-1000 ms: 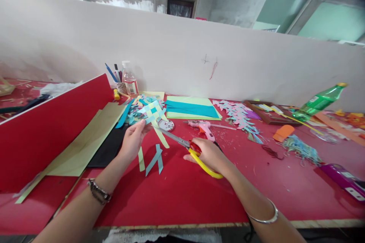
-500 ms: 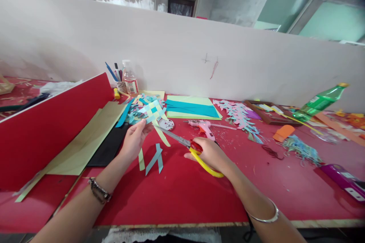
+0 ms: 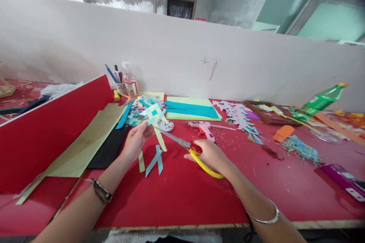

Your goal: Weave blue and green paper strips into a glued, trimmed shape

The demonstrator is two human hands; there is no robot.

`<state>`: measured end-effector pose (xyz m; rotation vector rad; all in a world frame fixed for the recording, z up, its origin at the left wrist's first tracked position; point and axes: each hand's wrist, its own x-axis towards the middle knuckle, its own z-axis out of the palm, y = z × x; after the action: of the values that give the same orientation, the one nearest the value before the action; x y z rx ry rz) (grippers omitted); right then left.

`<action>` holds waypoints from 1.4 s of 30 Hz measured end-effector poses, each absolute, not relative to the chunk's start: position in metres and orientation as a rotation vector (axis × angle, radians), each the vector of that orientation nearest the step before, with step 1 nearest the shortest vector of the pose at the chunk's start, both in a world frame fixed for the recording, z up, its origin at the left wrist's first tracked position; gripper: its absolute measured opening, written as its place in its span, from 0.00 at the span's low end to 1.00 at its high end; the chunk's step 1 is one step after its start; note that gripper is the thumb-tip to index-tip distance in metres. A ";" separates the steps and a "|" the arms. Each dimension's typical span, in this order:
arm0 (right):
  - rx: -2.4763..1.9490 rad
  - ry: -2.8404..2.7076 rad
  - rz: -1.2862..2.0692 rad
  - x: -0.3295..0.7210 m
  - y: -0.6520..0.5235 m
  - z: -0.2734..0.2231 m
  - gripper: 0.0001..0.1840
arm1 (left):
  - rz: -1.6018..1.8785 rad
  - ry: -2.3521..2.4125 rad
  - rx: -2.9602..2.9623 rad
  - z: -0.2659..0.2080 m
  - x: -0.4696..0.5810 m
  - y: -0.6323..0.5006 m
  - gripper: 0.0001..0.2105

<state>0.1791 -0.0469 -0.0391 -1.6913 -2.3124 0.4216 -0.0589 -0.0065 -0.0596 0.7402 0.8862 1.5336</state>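
Pinched in the fingers of my left hand (image 3: pixel 136 136) is a small woven paper piece (image 3: pixel 154 113) of pale yellow, light blue and teal strips. One pale yellow strip (image 3: pixel 161 139) dangles from it. My right hand (image 3: pixel 208 155) grips yellow-and-red-handled scissors (image 3: pixel 203 165), whose blades point left at the strip just below the weave. Whether the blades touch the paper I cannot tell. Below lie light blue paper offcuts (image 3: pixel 155 161) and a short pale yellow offcut (image 3: pixel 142 162) on the red table (image 3: pixel 176 197).
Behind the weave lies a heap of paper scraps (image 3: pixel 134 115), beside green sheets with teal strips (image 3: pixel 191 108). A pink glue gun (image 3: pixel 203 127) rests beyond the scissors. Left stands a red board (image 3: pixel 57 133); a green bottle (image 3: pixel 322 102) leans at the right.
The woven piece has tilted slightly in my left hand, and its dangling yellow strip now hangs more steeply. My right hand and the scissors have barely moved.
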 end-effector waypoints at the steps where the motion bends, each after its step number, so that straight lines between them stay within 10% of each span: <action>1: -1.700 -2.314 0.418 0.179 -0.047 -0.039 0.22 | 1.527 0.893 0.745 -0.060 -0.059 -0.006 0.16; 27: -1.711 -2.545 0.219 0.178 -0.049 -0.026 0.11 | 1.655 1.149 0.964 -0.068 -0.072 -0.001 0.20; 35: -1.156 -1.791 1.283 0.165 -0.049 -0.004 0.23 | 1.239 1.011 1.723 -0.025 -0.046 -0.034 0.15; 42: -1.114 -1.692 1.352 0.147 -0.044 -0.005 0.13 | 0.810 1.260 2.103 -0.026 -0.062 -0.053 0.17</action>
<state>0.1473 -0.0441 -0.0049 -1.1144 -1.6919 1.3524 -0.0621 -0.0525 -0.0257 2.1032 1.2605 0.8105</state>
